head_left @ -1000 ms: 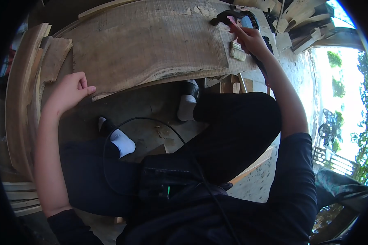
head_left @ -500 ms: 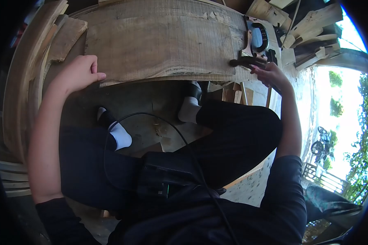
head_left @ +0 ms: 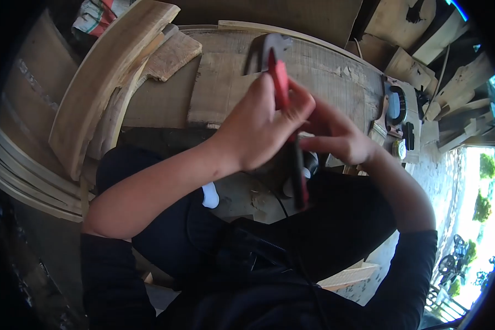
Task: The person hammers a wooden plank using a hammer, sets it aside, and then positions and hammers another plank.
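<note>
A claw hammer [head_left: 279, 82] with a dark head and a red and black handle is held up over my lap and the near edge of the wooden board [head_left: 220, 82]. Around the upper, red part of its handle my left hand [head_left: 258, 124] is closed. My right hand [head_left: 335, 132] is beside the handle, a little lower and to the right, with its fingers partly spread; some of them are hidden behind my left hand, and its contact with the handle is unclear. The hammer is blurred by motion.
A brush [head_left: 378, 124], a small jar [head_left: 399, 148] and a blue item with a black band [head_left: 395, 105] are at the board's right end. Curved planks [head_left: 107, 71] stand at the left. Wood offcuts [head_left: 418, 71] are piled at the upper right.
My left hand has left the board's near left edge and closed on the hammer. The hammer has moved from the right to the middle with my right hand. The view has shifted left.
</note>
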Demonstrator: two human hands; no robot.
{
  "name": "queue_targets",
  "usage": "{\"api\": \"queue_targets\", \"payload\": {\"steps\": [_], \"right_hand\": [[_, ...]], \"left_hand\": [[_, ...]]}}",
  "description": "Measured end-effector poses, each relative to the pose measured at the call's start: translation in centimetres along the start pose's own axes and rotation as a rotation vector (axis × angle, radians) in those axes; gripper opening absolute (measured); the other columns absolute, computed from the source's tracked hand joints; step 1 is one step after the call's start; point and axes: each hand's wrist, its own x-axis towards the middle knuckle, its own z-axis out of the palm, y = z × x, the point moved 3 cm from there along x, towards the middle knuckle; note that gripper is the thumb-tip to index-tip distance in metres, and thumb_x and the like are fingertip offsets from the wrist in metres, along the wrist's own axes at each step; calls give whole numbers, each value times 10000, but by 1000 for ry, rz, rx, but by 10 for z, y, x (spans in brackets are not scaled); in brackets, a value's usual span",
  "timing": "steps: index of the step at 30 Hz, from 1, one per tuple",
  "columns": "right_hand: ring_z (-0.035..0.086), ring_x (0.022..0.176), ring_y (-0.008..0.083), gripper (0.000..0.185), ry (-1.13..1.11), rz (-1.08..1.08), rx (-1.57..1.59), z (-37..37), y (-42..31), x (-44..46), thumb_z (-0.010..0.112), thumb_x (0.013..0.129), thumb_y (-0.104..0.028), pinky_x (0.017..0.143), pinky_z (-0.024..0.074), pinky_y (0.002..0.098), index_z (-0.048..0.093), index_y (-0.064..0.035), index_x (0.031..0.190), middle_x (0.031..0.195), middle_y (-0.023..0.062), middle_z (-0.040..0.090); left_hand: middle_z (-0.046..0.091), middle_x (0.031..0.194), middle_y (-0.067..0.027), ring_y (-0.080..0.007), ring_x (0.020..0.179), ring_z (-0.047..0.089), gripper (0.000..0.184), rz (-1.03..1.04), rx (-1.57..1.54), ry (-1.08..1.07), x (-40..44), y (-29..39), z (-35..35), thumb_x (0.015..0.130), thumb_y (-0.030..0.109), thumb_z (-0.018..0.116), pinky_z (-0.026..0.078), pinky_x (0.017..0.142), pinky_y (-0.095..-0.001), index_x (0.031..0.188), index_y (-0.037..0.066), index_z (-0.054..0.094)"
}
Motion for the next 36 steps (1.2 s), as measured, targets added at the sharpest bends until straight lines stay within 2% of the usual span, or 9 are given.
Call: {"api": "queue_targets", "payload": {"steps": [2, 7, 10, 12, 15, 22, 29, 31, 36], "right_hand": [[558, 1258, 198, 908, -116, -19, -31, 10, 7, 17, 655, 900, -10, 1003, 483, 350, 146, -75, 1649, 1494, 129, 500], [620, 1216, 262, 723, -343, -15, -483, -9, 6, 40, 628, 939, -56, 1011, 502, 390, 321, -80, 1592, 1444, 131, 583], [533, 1347, 343, 654, -323, -66, -823, -50, 37, 37, 669, 962, -140, 1130, 444, 456, 403, -121, 1560, 1530, 163, 493], [334, 1491, 396, 975, 10, 13, -1261, -80, 62, 29, 819, 823, -399, 1142, 383, 607, 278, -249, 1620, 1651, 142, 309], [54, 1568, 436, 1302, -30, 375, -1509, -82, 79, 14, 902, 635, -573, 1103, 244, 804, 121, -335, 1649, 1728, 94, 3], [-45, 1564, 460, 1486, 70, 535, -1486, -98, 89, 27, 944, 517, -620, 1034, 170, 892, 8, -377, 1646, 1731, 48, -82], [-80, 1569, 418, 1480, 190, 554, -1409, -158, 89, 42, 960, 516, -619, 1088, 113, 873, 26, -392, 1642, 1731, 15, -79], [-80, 1569, 419, 1484, 194, 539, -1409, -161, 92, 40, 948, 507, -642, 1088, 96, 874, 25, -393, 1642, 1732, 16, -73], [-82, 1569, 416, 1479, 224, 517, -1390, -162, 94, 35, 924, 501, -688, 1099, 64, 866, 28, -396, 1641, 1732, 16, -62]], "left_hand": [[642, 1159, -168, -234, 1113, 678, 545, -509, -467, 68, 2, -30, -14, 1067, 434, 535, 583, 909, -363, 1321, -43, 469], [652, 952, -75, -138, 617, 666, 288, -511, -228, 59, -3, -26, -42, 1090, 268, 513, 563, 509, -267, 1186, -4, 518], [650, 958, -71, -116, 606, 649, 278, -559, -88, 141, -1, -34, -76, 1093, 268, 508, 526, 464, -244, 1189, 8, 523], [646, 981, -66, -92, 618, 630, 282, -400, -160, 293, 1, -48, -100, 1098, 268, 501, 511, 463, -232, 1224, 17, 523], [551, 1056, -65, -114, 672, 609, 303, -161, -254, 486, 8, -48, -136, 1109, 236, 472, 513, 547, -274, 1314, 14, 490], [581, 961, -71, -82, 645, 579, 287, -120, 122, 433, 23, -32, -169, 1093, 250, 521, 473, 547, -266, 1222, -5, 548], [615, 750, -119, -225, 642, 634, 300, 35, 507, 99, 19, -128, -118, 1046, 279, 600, 504, 608, -368, 1099, -17, 609], [686, 856, -221, -403, 773, 691, 280, -6, 543, 76, 12, -144, -104, 1036, 258, 598, 534, 684, -443, 1105, -14, 600], [706, 970, -267, -483, 910, 674, 280, -256, 589, -39, 10, -149, -96, 1033, 270, 587, 528, 742, -530, 1119, 3, 587]]}}
